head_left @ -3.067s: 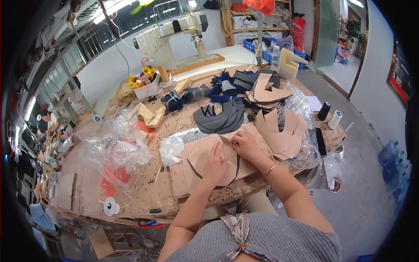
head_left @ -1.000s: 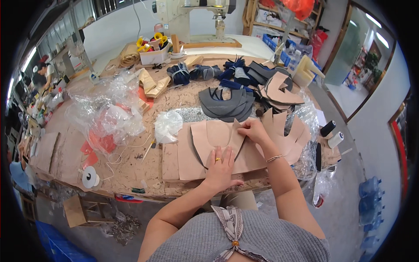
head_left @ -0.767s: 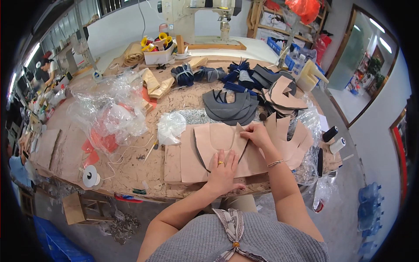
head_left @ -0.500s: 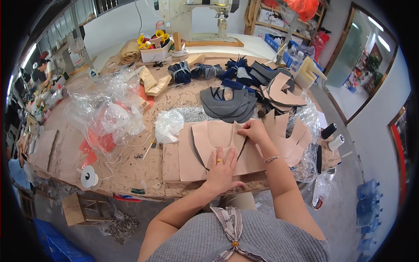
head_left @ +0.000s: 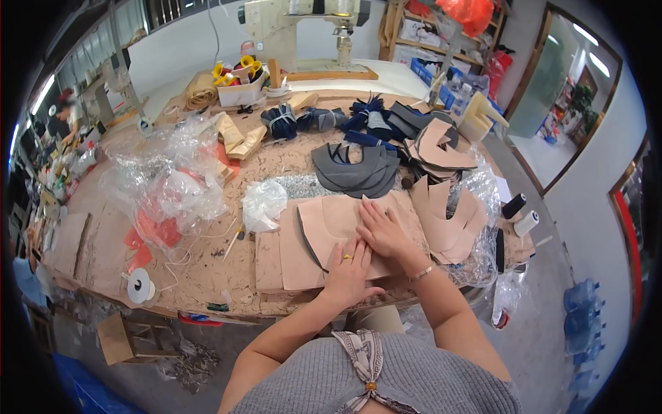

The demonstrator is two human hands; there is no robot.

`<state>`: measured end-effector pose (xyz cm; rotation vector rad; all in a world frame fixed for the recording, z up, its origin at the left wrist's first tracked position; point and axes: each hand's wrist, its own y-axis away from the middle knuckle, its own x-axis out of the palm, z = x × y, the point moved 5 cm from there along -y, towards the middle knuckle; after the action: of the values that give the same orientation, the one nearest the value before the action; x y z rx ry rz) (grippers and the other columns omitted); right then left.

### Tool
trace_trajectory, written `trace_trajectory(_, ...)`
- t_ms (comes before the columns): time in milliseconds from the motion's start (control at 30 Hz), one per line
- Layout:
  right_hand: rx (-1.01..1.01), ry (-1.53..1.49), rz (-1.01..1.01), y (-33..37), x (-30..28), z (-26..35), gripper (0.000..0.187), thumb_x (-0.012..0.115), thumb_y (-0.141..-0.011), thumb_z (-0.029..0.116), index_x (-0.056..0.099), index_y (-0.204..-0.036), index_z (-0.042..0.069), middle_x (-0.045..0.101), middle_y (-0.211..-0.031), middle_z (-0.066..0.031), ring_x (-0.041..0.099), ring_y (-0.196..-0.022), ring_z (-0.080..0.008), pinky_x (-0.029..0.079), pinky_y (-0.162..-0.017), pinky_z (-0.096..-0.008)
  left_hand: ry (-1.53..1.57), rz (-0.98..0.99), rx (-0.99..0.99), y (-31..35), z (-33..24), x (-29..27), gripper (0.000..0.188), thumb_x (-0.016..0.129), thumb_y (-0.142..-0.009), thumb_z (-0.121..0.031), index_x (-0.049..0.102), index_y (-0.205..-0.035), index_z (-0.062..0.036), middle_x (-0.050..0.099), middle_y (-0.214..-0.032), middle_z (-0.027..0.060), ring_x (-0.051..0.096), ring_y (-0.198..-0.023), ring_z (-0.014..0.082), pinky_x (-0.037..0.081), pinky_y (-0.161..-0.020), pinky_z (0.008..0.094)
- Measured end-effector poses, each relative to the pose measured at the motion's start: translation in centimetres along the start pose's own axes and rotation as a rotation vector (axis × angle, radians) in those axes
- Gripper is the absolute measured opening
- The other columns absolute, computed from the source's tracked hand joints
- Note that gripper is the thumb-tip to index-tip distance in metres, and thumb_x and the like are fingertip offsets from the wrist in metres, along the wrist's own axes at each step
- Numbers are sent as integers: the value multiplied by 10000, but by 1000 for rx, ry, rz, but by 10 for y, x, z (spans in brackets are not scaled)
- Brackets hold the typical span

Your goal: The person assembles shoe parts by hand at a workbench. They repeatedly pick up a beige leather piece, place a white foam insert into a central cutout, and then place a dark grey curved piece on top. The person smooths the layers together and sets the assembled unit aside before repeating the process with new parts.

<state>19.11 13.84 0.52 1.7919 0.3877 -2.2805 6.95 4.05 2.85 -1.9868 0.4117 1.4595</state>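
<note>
A beige U-shaped cut piece with a dark edge (head_left: 321, 222) lies on a flat beige sheet (head_left: 292, 265), and that sheet rests on a thick board (head_left: 267, 268). My left hand (head_left: 349, 270) is laid flat across the piece's lower part, fingers stretched out. Just above and to its right, my right hand (head_left: 383, 229) also presses flat on the piece's right arm, its fingers extended. The two hands meet at the fingertips and cover part of the piece. More beige cut pieces (head_left: 448, 224) lie right beside the board. Grey curved pieces (head_left: 338, 172) are stacked behind it.
Crumpled clear plastic (head_left: 158, 162) covers the table's left. A white wad of plastic (head_left: 265, 205) sits beside the board. A thread spool (head_left: 141, 286) stands at the front left edge, and black (head_left: 514, 205) and white cones (head_left: 527, 224) at the right. A sewing machine (head_left: 276, 34) stands behind.
My right hand has let go of the piece's upper right edge, where its fingers were pinching. It has come down and left to lie flat beside my left hand, which stays put.
</note>
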Motion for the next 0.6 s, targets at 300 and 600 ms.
trace_trajectory(300, -60, 128, 32, -23, -33, 71, 672, 491, -923, 391, 321, -1449, 8, 237, -1549, -168, 169, -1444, -349, 60, -1146, -562, 47, -81, -55, 31, -2, 3, 1051, 711, -667, -628, 376, -1374, 74, 380, -1418, 255, 328, -1344, 398, 241, -1112, 496)
trace_trajectory(600, -361, -7, 163, -66, 33, 118, 884, 377, -910, 635, 208, -1480, -20, 173, -1546, -244, 113, -1450, -384, 100, -1161, -517, 97, -83, -15, 32, -13, 22, 971, 663, -715, -638, 419, -1343, 62, 392, -1373, 278, 349, -1307, 433, 233, -1123, 507)
